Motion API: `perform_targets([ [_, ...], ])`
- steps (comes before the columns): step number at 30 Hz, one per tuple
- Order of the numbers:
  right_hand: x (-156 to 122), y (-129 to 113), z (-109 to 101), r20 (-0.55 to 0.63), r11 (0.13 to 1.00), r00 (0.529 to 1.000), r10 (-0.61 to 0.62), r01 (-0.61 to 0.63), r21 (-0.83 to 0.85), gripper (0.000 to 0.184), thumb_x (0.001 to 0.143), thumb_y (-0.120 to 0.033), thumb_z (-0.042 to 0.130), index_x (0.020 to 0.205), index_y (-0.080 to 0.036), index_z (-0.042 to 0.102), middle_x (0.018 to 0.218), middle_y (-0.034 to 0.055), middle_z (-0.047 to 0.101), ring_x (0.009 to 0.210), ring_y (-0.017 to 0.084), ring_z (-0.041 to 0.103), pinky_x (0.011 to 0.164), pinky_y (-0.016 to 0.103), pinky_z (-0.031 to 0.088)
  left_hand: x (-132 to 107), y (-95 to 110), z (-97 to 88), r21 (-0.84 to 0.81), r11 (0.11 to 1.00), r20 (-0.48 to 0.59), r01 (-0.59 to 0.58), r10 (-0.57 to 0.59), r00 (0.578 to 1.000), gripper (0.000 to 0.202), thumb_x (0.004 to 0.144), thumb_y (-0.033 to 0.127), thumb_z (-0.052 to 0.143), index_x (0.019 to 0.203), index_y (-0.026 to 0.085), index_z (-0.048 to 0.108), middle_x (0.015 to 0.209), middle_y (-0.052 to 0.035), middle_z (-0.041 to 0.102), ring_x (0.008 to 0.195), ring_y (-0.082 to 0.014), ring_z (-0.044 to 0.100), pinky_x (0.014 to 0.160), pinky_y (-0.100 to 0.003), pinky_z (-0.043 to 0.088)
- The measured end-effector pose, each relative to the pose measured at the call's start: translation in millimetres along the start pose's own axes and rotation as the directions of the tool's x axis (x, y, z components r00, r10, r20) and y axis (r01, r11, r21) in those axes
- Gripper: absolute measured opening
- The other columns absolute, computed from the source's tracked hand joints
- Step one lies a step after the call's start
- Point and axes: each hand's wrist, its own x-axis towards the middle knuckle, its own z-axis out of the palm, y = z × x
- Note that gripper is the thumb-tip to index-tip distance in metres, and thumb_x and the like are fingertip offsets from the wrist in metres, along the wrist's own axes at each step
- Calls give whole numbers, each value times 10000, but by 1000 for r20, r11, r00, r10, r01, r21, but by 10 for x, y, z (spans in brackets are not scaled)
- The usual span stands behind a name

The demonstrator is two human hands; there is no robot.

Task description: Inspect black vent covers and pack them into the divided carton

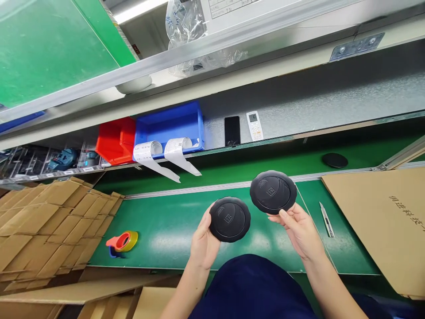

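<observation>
My left hand (203,244) grips a round black disc (229,219) by its lower left edge, face toward me. My right hand (300,228) holds a second, matching black disc (272,191) from below, a little higher and to the right. Both discs have scalloped rims and an embossed square mark in the middle. They hang above the green work surface (166,230), close to each other without touching.
A third black disc (334,160) lies on the far green belt. A utility knife (326,219) rests beside a large cardboard sheet (385,226) at right. A tape dispenser (122,242) and stacked flat cartons (49,226) sit left. Red (116,139) and blue (169,126) bins, label rolls, a phone and a remote stand behind.
</observation>
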Motion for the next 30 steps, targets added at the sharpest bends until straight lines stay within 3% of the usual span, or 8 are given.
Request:
perform_targets([
  [9,-31,58,-85,7,1000,1000,-13,13,-3,308,835,-416,822,1033,-220,690,999,75,702,922,259,701,820,364,624,-40,-31,5,2,1000,21,-16,16,1000,351,886,353,685,1197,189,691,1307,-92,636,1337,-312,462,1177,-470,329],
  [23,-32,56,-45,32,1000,999,9,-8,-21,304,820,-437,835,1005,-233,706,963,51,689,903,250,702,819,346,620,-132,1,-37,11,998,52,-61,61,997,352,885,367,680,1184,183,697,1274,-101,650,1293,-311,497,1131,-438,379],
  [30,-40,54,-44,29,1000,1000,8,-7,-17,297,807,-444,842,964,-229,710,930,47,680,886,248,695,798,353,631,-134,-3,-47,24,997,24,-68,68,997,329,887,360,670,1165,187,704,1272,-97,648,1299,-313,492,1159,-451,339],
])
